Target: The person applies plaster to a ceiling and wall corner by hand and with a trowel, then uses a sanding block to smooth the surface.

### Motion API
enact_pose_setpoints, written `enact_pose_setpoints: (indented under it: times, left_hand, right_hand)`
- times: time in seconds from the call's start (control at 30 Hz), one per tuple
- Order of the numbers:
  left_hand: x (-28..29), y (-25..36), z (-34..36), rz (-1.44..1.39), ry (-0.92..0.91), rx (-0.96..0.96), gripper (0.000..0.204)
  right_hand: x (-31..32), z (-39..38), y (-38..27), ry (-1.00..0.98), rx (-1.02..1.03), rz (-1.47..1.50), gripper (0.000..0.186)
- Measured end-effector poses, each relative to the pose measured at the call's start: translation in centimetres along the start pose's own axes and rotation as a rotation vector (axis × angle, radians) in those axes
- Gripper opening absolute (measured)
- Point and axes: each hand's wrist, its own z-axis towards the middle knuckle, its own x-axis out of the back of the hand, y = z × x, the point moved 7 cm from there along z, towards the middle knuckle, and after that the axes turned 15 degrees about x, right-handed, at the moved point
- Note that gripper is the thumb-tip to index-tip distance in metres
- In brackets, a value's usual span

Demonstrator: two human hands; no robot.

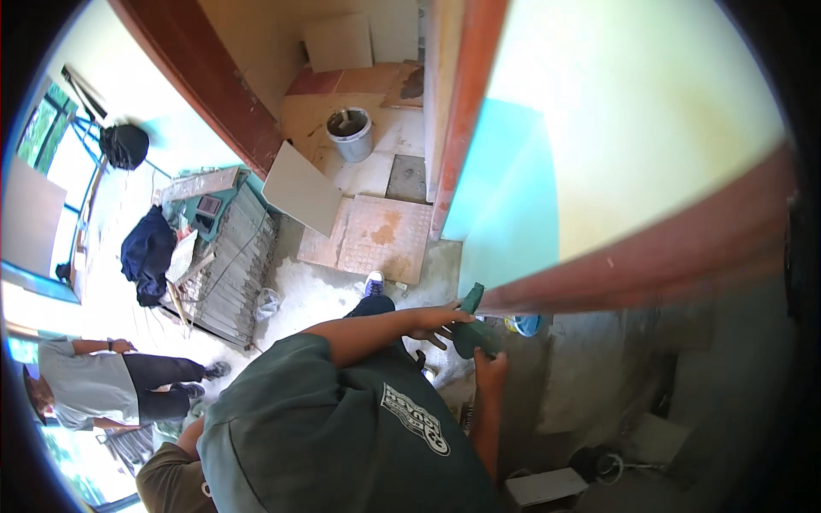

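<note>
1. The left hand, right of the centre of the frame, grips the upper part of a dark green, cloth-like piece, with some fingers spread below it.
2. The right hand, just below and to the right, is closed on the lower end of the same piece.
3. A small blue container stands near the piece, on its right, below the reddish-brown trim.
4. A purple shoe shows above the left forearm.
5. In the upper middle, a grey bucket stands on the tiled floor; a pale square panel is tilted below it.
6. At left, dark blue cloth lies beside stacked grey slabs.
7. A co-worker in a grey shirt appears at lower left.
</note>
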Motion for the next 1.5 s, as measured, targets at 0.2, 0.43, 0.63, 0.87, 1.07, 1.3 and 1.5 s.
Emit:
enact_pose_setpoints:
  times: [0.2, 0.43, 0.63, 0.87, 1.07, 1.3, 1.5]
  left_hand:
    - [12.0, 3.8, -7.6, -0.118, -0.147, -0.1, 0.091]
    - [26.7, 9.4, -17.4, -0.162, -0.034, -0.202, 0.09]
    - [41.1, 12.4, -17.2, -0.194, 0.409, -0.215, 0.076]
    - [66.3, -3.2, -9.3, 0.855, 1.26, -0.418, 0.031]
    - [67.7, 0.2, -15.7, -0.927, 0.86, 0.037, 0.035]
    - [71.7, 5.0, -21.0, -0.959, 0.896, 0.098, 0.04]
    - [77.9, 15.0, -17.8, -0.954, 0.768, 0.316, 0.042]
  right_hand:
    - [-9.5, 13.8, -11.6, -0.125, 0.273, 0.053, 0.075]
    - [-26.5, 24.9, -21.8, -0.717, 0.044, 0.575, 0.07]
    - [-33.3, 35.4, -21.3, -0.52, 0.02, 0.351, 0.059]
    - [-38.7, 47.7, -12.1, -0.136, -0.496, 0.628, 0.043]
    - [-39.2, 57.8, -3.6, 0.1, -0.705, 0.505, 0.043]
    - [-49.3, 75.7, -12.9, -0.308, -0.247, 0.084, 0.05]
    - [-53.8, 88.4, -11.2, -0.298, -0.303, 0.034, 0.05]
